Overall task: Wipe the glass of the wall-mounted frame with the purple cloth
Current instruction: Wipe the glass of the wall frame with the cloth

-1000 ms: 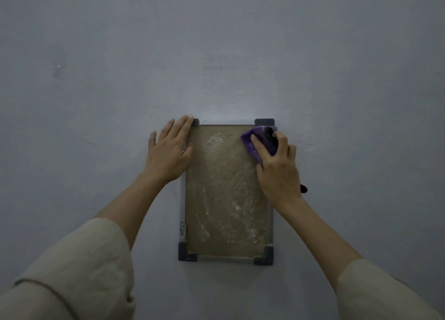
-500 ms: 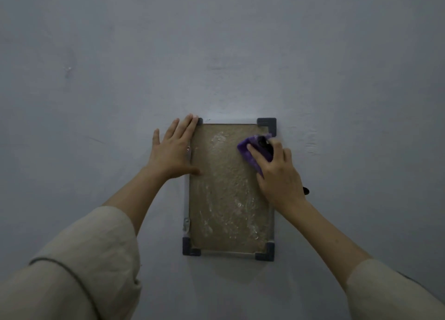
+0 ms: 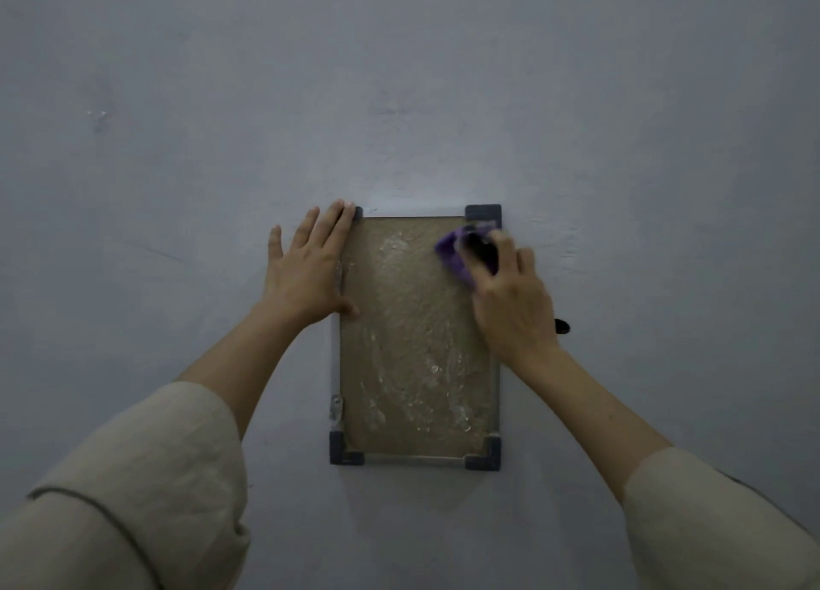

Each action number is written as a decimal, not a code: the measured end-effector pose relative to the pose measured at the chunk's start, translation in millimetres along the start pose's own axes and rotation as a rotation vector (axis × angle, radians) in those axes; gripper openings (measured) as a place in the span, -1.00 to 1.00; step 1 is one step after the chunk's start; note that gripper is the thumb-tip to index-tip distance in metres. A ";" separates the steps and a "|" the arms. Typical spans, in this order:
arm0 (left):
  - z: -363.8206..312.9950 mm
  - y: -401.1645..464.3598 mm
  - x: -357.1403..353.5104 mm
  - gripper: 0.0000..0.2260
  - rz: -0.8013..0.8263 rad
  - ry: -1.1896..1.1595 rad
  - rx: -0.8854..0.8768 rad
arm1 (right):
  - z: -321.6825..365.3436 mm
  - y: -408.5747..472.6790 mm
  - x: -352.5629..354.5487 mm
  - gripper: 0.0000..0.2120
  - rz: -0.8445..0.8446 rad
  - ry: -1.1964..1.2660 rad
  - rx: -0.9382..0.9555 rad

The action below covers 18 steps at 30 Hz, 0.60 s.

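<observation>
A rectangular frame (image 3: 482, 456) with dark grey corner pieces hangs upright on the wall. Its glass (image 3: 412, 345) is brownish and streaked with white smears. My left hand (image 3: 306, 265) lies flat and open against the frame's upper left edge, fingers pointing up, thumb on the glass. My right hand (image 3: 510, 296) presses a bunched purple cloth (image 3: 452, 252) to the glass near the top right corner. A dark object sits under my right fingers with the cloth, and a dark end of it sticks out past my wrist.
The bare grey-blue wall (image 3: 443, 101) fills the view around the frame, with a few faint scuffs. A small metal clip (image 3: 336, 405) sits on the frame's lower left side. My pale loose sleeves (image 3: 133, 492) fill the lower corners.
My right hand with the cloth slid down a little from the top right corner, then back up to it. My left hand stayed on the upper left edge.
</observation>
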<state>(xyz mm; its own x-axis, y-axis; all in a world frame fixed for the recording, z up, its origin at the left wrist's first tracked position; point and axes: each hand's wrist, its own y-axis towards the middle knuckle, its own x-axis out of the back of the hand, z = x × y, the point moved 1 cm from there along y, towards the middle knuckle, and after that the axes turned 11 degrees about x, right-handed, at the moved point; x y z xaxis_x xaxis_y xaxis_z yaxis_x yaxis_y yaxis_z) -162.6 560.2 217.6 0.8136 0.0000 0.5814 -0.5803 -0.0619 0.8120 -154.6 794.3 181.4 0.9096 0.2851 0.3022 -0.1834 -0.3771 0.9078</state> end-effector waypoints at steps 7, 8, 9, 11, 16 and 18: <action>-0.5 -1.8 1.1 0.16 -0.002 -0.010 0.001 | 9.9 0.6 -4.3 -0.53 0.052 0.016 0.116; -0.5 -2.1 1.1 0.16 -0.001 -0.011 0.000 | 5.2 2.9 -2.0 -0.53 0.047 0.010 0.147; -0.7 -2.4 1.4 0.16 0.002 -0.014 -0.002 | -0.9 8.3 0.4 -0.52 0.029 0.010 0.110; -1.1 -2.5 2.2 0.16 0.009 -0.021 -0.003 | -7.5 20.4 4.4 -0.48 -0.041 0.032 -0.088; -1.2 -2.2 2.6 0.13 0.004 -0.015 -0.003 | 24.7 18.7 -7.4 -0.56 0.060 0.029 0.163; -1.0 -2.0 2.6 0.13 0.002 -0.016 -0.004 | 19.9 19.8 -7.8 -0.58 0.074 0.022 0.208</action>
<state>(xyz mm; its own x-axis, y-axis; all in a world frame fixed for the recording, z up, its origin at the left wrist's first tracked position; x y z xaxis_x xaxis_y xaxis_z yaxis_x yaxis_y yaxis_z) -159.3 561.4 217.6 0.8126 -0.0159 0.5825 -0.5824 -0.0584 0.8108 -158.0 767.0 191.2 0.8879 0.2682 0.3737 -0.1662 -0.5705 0.8043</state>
